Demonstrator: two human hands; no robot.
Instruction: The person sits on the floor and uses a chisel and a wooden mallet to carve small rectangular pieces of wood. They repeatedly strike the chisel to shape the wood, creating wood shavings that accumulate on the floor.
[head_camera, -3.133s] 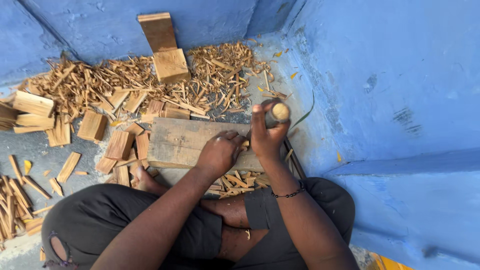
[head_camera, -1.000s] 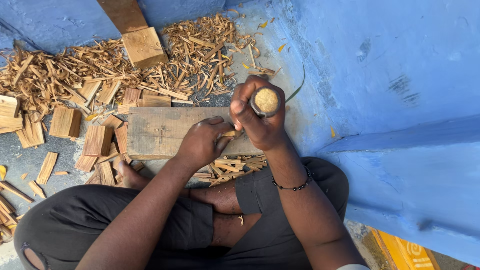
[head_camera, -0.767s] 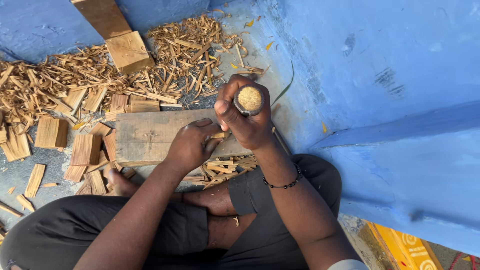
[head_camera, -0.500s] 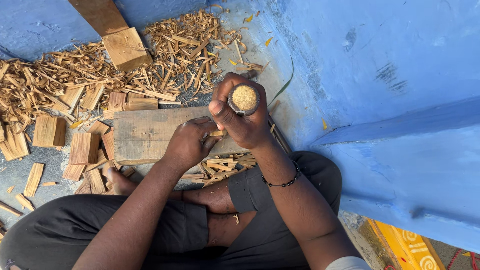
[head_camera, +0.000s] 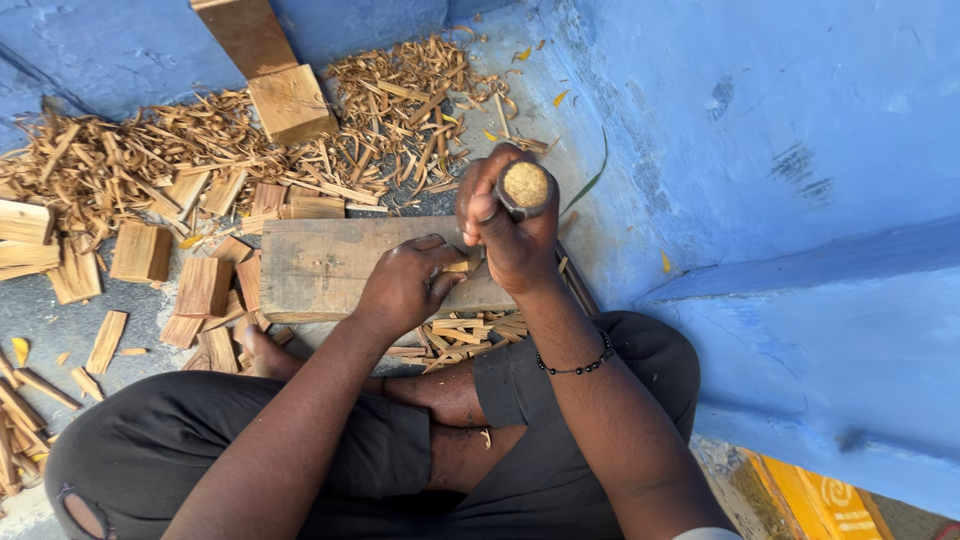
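I sit cross-legged on the ground in front of a flat wooden board (head_camera: 330, 265). My right hand (head_camera: 505, 235) is closed round the handle of a tool (head_camera: 525, 188); I see its round wooden butt end with a dark metal ring, and the working end is hidden below my fist. My left hand (head_camera: 405, 285) rests on the board's right end and pinches a small piece of wood (head_camera: 458, 266) upright under the tool. Thin cut slivers (head_camera: 455, 335) lie heaped below the board, by my legs.
A wide spread of shavings and splints (head_camera: 200, 160) covers the ground behind the board. Short flat wood blocks (head_camera: 200, 285) lie to the left. A thick block (head_camera: 290, 100) leans against the blue wall (head_camera: 760, 150), which closes in the right side.
My right hand with the tool has risen a little above the board, then held over the small piece. My left hand stays on the board. The camera has shifted slightly.
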